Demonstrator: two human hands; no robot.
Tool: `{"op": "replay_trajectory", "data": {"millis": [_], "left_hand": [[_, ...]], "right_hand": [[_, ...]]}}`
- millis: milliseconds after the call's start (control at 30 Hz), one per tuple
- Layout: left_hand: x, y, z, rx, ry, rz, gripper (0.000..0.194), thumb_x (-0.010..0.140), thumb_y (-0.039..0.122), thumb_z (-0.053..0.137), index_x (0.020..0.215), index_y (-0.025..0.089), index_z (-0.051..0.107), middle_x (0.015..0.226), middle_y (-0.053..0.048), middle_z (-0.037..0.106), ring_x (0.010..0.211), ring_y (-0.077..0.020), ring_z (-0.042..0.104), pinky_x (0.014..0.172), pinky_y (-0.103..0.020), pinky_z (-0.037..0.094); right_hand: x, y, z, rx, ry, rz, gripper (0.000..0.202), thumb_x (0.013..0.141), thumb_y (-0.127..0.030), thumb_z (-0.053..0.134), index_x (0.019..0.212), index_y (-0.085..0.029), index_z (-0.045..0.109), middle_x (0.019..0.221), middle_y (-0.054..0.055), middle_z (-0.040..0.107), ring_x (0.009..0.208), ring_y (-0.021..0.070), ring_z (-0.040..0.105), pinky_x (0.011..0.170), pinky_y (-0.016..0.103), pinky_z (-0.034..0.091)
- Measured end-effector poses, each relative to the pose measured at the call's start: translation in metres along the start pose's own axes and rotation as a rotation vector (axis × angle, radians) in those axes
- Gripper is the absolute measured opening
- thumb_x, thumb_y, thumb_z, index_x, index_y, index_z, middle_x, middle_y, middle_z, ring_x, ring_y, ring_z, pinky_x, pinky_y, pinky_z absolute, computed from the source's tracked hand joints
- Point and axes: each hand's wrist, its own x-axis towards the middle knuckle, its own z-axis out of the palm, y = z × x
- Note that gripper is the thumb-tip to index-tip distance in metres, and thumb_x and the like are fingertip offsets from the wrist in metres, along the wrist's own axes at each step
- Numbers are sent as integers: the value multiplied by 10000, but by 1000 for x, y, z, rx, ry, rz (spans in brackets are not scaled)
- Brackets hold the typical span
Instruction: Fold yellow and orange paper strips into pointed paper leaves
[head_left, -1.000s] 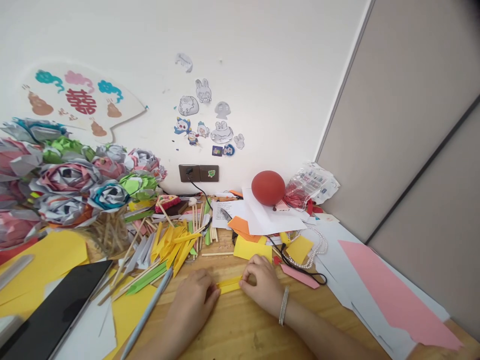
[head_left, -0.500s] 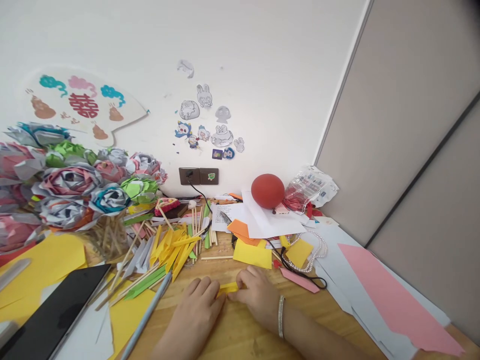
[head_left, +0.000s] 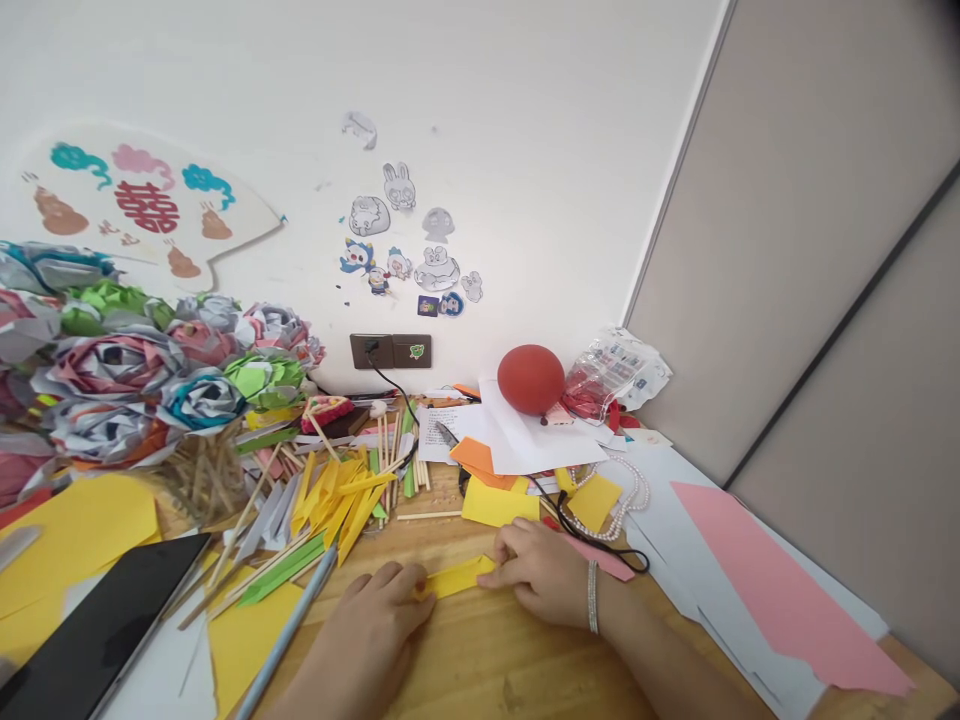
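A folded strip of yellow paper point(head_left: 454, 579) lies low over the wooden tabletop point(head_left: 480, 660), stretched between my two hands. My left hand point(head_left: 379, 625) pinches its left end, with thumb and fingers closed on it. At the strip's right end, my right hand point(head_left: 541, 572) grips the tip between thumb and fingers; a sparkly bracelet circles that wrist. Beyond the right hand lies a square yellow paper point(head_left: 500, 503). A pile of folded yellow paper pieces point(head_left: 341, 492) sits past my left hand, beside a grey-blue stick point(head_left: 289, 630).
Paper flowers point(head_left: 112, 365) crowd the left, above a black phone point(head_left: 105, 620). A red balloon point(head_left: 531, 380) rests on white paper at the back. A black cord point(head_left: 611, 550) and a pearl string point(head_left: 637, 490) lie right, near pink paper point(head_left: 787, 590).
My right hand has slid right and my hands are farther apart, so more of the yellow strip shows between them. The view has shifted slightly.
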Motion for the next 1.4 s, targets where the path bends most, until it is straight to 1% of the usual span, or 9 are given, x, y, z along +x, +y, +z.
{"op": "replay_trajectory", "data": {"millis": [100,200,333,533,700,867,1067,1200,1400], "left_hand": [[0,-3,1,25,46,59,359,790,53,428,927,268,680,1014,-34,653,916,-237,596,775,-386,486],[1,-9,14,73,208,148,322,807,68,422,913,233,677,1133,-64,625,1025,-257,574,844,-389,483],[3,-15,34,5,392,161,312,868,116,388,1123,151,564,1092,-90,647,966,-200,607,825,-299,508],[8,-11,35,-24,401,297,283,865,91,327,873,192,592,828,-40,647,761,-179,609,724,-295,518],[13,-9,32,-46,364,137,270,890,171,363,734,196,583,740,-29,597,700,-188,580,644,-296,484],[19,-12,20,-148,252,-107,209,849,199,435,695,182,576,751,-35,612,727,-193,571,673,-300,450],[24,-8,6,-119,149,-235,221,847,234,444,701,177,598,782,-45,633,783,-209,579,724,-313,421],[22,-5,8,-14,133,-308,181,844,229,442,801,159,603,839,-71,632,814,-229,576,744,-342,413],[22,-12,25,-110,206,-164,90,824,192,494,783,181,573,840,-41,595,815,-211,553,735,-322,419]], "right_hand": [[-2,2,-3,49,-1,-4,352,764,-46,526,941,-287,713,822,24,561,759,160,473,647,275,357],[-3,0,-3,33,40,-56,356,700,-21,534,915,-250,700,893,32,579,799,172,487,675,288,379],[2,-6,9,-17,95,-152,232,770,-100,549,968,-194,625,1033,47,587,909,186,489,774,312,395],[14,-5,28,-180,100,-177,94,870,-246,550,933,-185,584,910,30,607,840,179,492,749,312,386],[18,-11,28,-199,102,-52,106,881,-198,522,792,-174,576,826,37,584,797,179,481,701,308,371],[23,-20,28,70,174,261,106,781,-117,596,705,-169,545,784,8,574,782,156,498,680,263,366],[26,-15,28,116,153,512,155,737,-214,676,662,-168,549,736,-9,564,751,157,500,666,269,336],[25,-16,27,138,123,442,95,760,-211,678,793,-182,594,832,-3,575,830,165,508,719,278,348],[25,-20,31,102,81,331,140,770,-174,697,783,-170,558,869,8,577,849,169,501,754,289,375]]}}
